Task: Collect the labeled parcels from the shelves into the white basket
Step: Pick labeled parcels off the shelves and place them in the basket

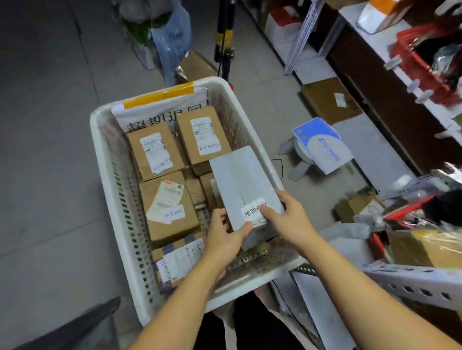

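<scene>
Grey card wraps the parcel (241, 179) that both hands hold over the right half of the white basket (107, 166). The left hand (224, 238) grips its near left corner, thumb on top. The right hand (288, 217) clasps the near right edge, thumb pressed on the printed label (254, 212). The grey parcel's long axis runs straight away from the person: the near end sits in the hands and the far end reaches out above the basket's right rim. Brown parcels (155, 149) fill the left and far parts of the basket, while a bare patch of perforated floor (264, 256) shows just under the near end. Both hands are about equally close, so the drop looks like a short lowering toward that near right corner, keeping the axis along the wall. The shelf (420, 279) stands to the right.
</scene>
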